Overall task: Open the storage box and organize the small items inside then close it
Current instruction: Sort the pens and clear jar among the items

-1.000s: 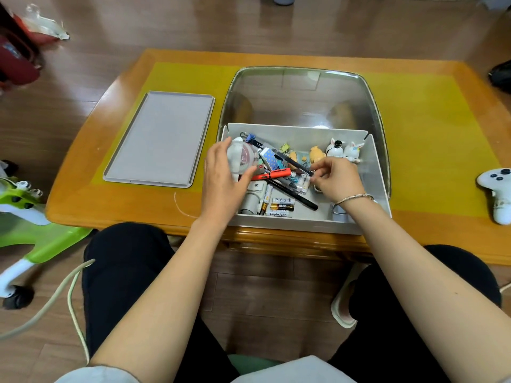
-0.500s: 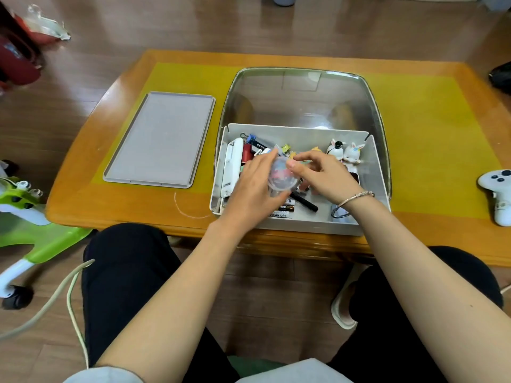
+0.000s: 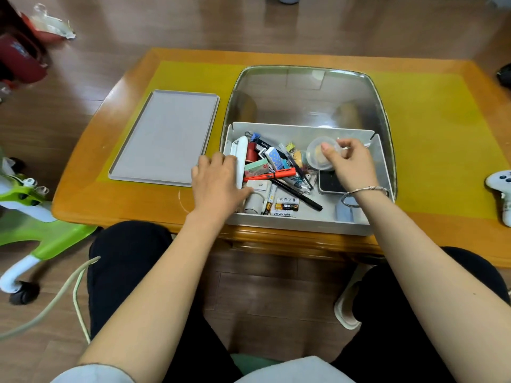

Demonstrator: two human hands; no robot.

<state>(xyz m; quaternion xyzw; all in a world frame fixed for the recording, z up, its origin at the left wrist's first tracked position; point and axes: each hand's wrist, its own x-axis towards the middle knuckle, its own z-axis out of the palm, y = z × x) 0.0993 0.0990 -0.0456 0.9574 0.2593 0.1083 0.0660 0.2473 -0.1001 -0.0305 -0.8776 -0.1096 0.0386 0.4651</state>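
The grey storage box (image 3: 304, 223) stands open at the table's near edge, its clear lid (image 3: 307, 92) tipped up behind it. Inside lies a jumble of small items: pens, an orange marker (image 3: 269, 174), batteries (image 3: 286, 204), a white case (image 3: 242, 154), a dark device (image 3: 330, 182). My right hand (image 3: 349, 164) pinches a small clear round container (image 3: 320, 153) over the box's back right part. My left hand (image 3: 218, 181) rests with relaxed fingers on the box's left wall and holds nothing.
A grey flat tray (image 3: 166, 136) lies on the yellow mat left of the box. A white game controller (image 3: 502, 189) sits at the table's right edge. A green and white ride-on toy (image 3: 25, 205) stands on the floor at left.
The clear round container passed from my left hand to my right, which carried it to the box's back right. My left hand drew back to the box's left wall.
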